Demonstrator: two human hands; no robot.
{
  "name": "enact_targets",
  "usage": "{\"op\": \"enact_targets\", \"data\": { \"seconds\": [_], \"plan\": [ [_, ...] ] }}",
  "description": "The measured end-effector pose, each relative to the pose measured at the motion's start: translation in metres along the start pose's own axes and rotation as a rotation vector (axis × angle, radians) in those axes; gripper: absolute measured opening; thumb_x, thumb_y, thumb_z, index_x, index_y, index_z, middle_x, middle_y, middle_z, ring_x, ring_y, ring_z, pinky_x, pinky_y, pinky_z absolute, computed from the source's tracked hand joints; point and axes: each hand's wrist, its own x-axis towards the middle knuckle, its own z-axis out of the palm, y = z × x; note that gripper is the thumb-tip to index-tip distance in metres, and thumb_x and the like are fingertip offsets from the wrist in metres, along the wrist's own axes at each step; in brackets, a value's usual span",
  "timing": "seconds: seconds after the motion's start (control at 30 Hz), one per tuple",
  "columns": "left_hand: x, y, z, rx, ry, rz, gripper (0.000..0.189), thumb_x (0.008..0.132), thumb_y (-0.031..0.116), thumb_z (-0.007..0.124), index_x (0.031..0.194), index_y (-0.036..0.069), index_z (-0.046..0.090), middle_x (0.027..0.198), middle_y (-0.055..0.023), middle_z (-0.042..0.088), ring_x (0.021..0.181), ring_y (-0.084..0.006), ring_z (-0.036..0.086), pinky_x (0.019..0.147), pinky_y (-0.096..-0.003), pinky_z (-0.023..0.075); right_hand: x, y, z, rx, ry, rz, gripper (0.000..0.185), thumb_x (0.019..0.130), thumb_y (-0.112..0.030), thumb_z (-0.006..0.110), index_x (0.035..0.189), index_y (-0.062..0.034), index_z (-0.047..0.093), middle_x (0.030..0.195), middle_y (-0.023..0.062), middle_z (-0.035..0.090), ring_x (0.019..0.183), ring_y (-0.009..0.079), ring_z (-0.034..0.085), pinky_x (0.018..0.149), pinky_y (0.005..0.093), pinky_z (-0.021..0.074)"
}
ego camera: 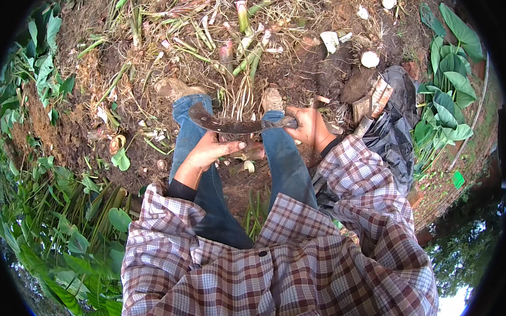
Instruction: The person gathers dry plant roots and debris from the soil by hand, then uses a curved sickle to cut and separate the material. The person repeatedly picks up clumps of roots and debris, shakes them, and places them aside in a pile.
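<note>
My right hand [306, 126] grips the handle end of a curved, rust-brown sickle-like blade [234, 126]. The blade spans leftward across the space between my knees, its hooked tip over my left shin. Just below it is my left hand [206, 151], thumb stretched to the right and the other fingers partly hidden. By that thumb is a pinkish cut stem piece [255, 152]; whether my fingers hold it is unclear. Beyond the blade, pale stringy roots [242, 95] and cut green-and-pink stalks [243, 16] lie on the soil.
Black plastic sheeting [398, 130] lies at the right, with a wooden handle [364, 127] and a block-like piece [380, 96] against it. White cut pieces [370, 59] dot the soil. Large-leaved plants [455, 81] line the right; dense foliage [78, 237] fills the lower left.
</note>
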Motion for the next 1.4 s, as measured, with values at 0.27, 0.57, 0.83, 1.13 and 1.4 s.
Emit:
{"op": "enact_targets", "data": {
  "seconds": [0.27,0.57,0.83,1.13,1.4],
  "plan": [
    [-0.011,-0.010,0.001,0.237,0.076,0.234,0.067,0.065,0.009,0.074,0.117,-0.003,0.034,0.100,-0.0072,0.055,0.090,-0.0126,0.055,0.079,-0.0273,0.0463,0.003,0.036,-0.011,-0.119,0.041,0.356,0.018,0.067,-0.012,0.060,0.079,0.0014,0.060,0.065,0.0168,0.057,0.066,0.0311,0.060,0.058,0.0346,0.0468],
    [0.008,-0.014,0.011,0.618,0.218,0.309,0.061,0.063,0.012,0.075,0.112,-0.001,0.041,0.098,-0.0066,0.057,0.088,-0.0111,0.053,0.078,-0.0267,0.0456,-0.007,0.013,0.026,-0.064,-0.071,0.119,0.033,0.064,-0.027,0.062,0.091,-0.0085,0.061,0.066,0.0157,0.059,0.065,0.0323,0.059,0.059,0.0400,0.0483],
    [0.003,-0.012,0.003,-0.119,0.101,0.145,0.064,0.068,0.016,0.071,0.120,0.001,0.037,0.110,-0.0099,0.053,0.096,-0.0168,0.054,0.084,-0.0318,0.0446,-0.013,0.015,0.012,0.180,0.094,0.402,0.033,0.066,-0.021,0.062,0.094,-0.0037,0.061,0.070,0.0173,0.061,0.066,0.0320,0.060,0.058,0.0367,0.0480],
    [0.000,0.004,0.028,-0.730,-0.415,0.167,0.073,0.063,0.038,0.069,0.123,0.011,0.040,0.122,-0.0168,0.043,0.098,-0.0331,0.051,0.073,-0.0391,0.0467,-0.014,0.036,0.032,0.276,0.166,0.599,0.017,0.073,-0.015,0.053,0.079,0.0010,0.056,0.068,0.0134,0.059,0.065,0.0248,0.059,0.061,0.0373,0.0461],
    [0.036,0.015,0.066,0.281,-0.062,0.278,0.057,0.073,0.013,0.068,0.120,0.001,0.037,0.105,-0.0063,0.054,0.093,-0.0137,0.054,0.081,-0.0277,0.0439,-0.013,-0.011,-0.050,1.262,0.000,0.292,0.038,0.080,-0.014,0.060,0.116,-0.0080,0.051,0.075,-0.0010,0.056,0.060,0.0056,0.048,0.055,0.0219,0.0410]
  ]
}}
